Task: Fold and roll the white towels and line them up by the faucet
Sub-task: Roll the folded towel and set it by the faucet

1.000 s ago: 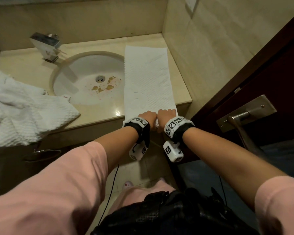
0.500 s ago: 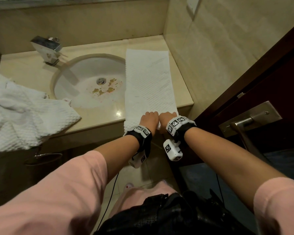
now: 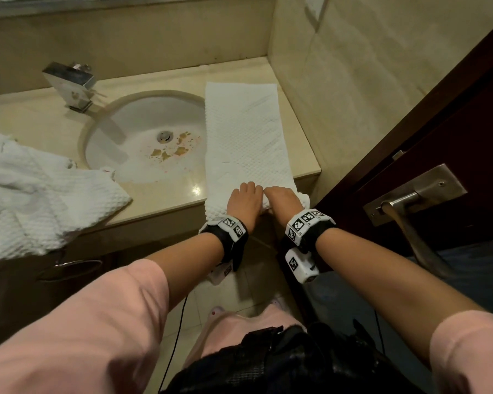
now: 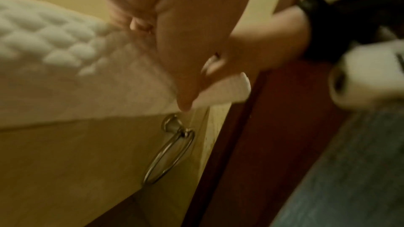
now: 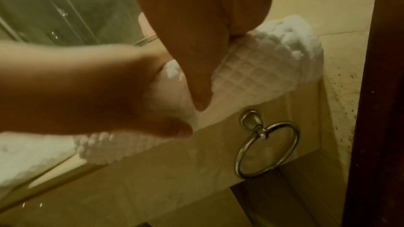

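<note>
1. At the near edge of the table (image 3: 165, 194), the folded towel (image 3: 245, 137) lies as a long strip, its long axis running straight away from the person toward the back wall, to the right of the sink (image 3: 143, 132).
2. Its near end is turned up into a small roll right under both hands. The left hand (image 3: 244, 201) and right hand (image 3: 283, 200) sit side by side, fingers curled over the roll and thumbs beneath it, so each grip is closed round the towel.
3. The rest of the strip lies directly ahead of the hands, so I judge the roll must travel forward along that axis; both hands are equally near.
4. The faucet (image 3: 70, 83) stands at the far left, well apart from the strip, across the sink.
5. A loose heap of white towels (image 3: 40, 194) lies on the left of the table, not yet folded.
6. The table is smooth pale stone; a tiled wall bounds it on the right, and a dark door with a metal handle (image 3: 410, 200) stands close beside. A towel ring (image 5: 266, 149) hangs below the table edge.
</note>
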